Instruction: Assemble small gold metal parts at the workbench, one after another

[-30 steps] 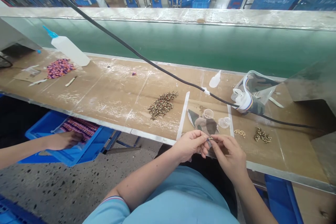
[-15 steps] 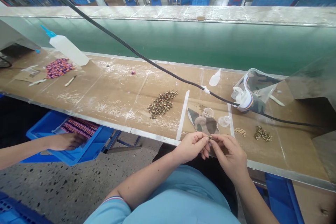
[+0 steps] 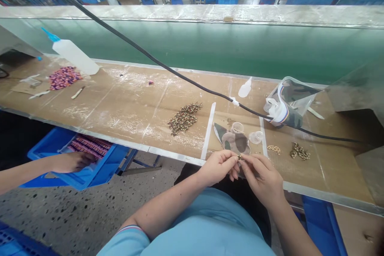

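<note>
Small dark, gold-toned piece [image 3: 239,157], pinched between fingertips of left hand [image 3: 218,167] and right hand [image 3: 264,178], mostly covered, exact shape too tiny to tell. Lying loose on the brown tabletop [image 3: 135,104]: a broad, jumbled heap of dark-and-gold pieces [image 3: 184,119]; a smaller cluster [image 3: 300,151], similarly coloured, farther right; pale beige bits [image 3: 273,149], spread near that cluster.

Looked all over my worktop [image 3: 144,96] and the big squeeze bottle [image 3: 75,57] near its far edge, and honestly I can't read any text, label or number anywhere.
</note>
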Demonstrator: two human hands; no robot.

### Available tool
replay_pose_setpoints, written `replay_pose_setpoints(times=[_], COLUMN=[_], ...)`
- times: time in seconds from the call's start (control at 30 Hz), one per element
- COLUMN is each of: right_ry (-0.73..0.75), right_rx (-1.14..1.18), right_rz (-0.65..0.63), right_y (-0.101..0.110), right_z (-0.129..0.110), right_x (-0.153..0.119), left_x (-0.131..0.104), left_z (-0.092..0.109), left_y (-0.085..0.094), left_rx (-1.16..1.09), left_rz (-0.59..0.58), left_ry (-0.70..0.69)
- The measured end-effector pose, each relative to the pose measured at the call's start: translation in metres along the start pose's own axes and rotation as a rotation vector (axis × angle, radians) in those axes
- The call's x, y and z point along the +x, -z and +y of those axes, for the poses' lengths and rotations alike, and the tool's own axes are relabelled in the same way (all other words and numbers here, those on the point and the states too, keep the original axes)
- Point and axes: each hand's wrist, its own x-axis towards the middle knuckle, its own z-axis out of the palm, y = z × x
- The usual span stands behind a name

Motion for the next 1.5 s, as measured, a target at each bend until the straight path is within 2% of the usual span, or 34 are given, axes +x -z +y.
replay_pose_setpoints(times=[0.23, 0.37, 0.47, 0.63, 0.83, 1.0, 1.13, 1.23, 1.37, 1.5], right_ry=[0.022, 0.037, -0.035, -0.197, -0.303, -0.353, -0.489, -0.566, -0.609, -0.569], right_rx=[0.031, 0.093, 0.127, 0.224, 0.287, 0.401, 0.546, 0.632, 0.656, 0.617], right_rz=[-0.073, -0.062, -0.068, -0.081, -0.044, -0.023, 0.01, 0.037, 0.05, 0.033], right_y=[0.004, 0.003, 0.003, 0.0, 0.0, 0.003, 0.0, -0.004, -0.011, -0.015], right_z=[0.002, 0.003, -0.002, -0.012, -0.013, -0.017, -0.017, -0.017, -0.011, -0.002], right_x=[0.002, 0.004, 0.003, -0.001, -0.007, -0.009, -0.008, -0.01, -0.018, -0.022], left_x=[-0.002, 0.0, -0.002, -0.006, -0.006, -0.009, -0.005, -0.005, -0.003, 0.002], left_z=[0.001, -0.001, -0.003, -0.001, 0.006, 0.008, 0.004, -0.001, -0.008, -0.015], left_y=[-0.002, 0.0, 0.0, 0.0, 0.0, -0.004, -0.006, -0.011, -0.017, -0.013], left_rx=[0.04, 0.055, 0.081, 0.097, 0.097, 0.093, 0.093, 0.128, 0.097, 0.089], left_rz=[0.017, 0.026, 0.03, 0.102, 0.076, 0.15, 0.207, 0.256, 0.242, 0.249], left_ry=[-0.012, -0.021, -0.01, -0.014, 0.009, 0.01, -0.005, -0.066, -0.115, -0.174])
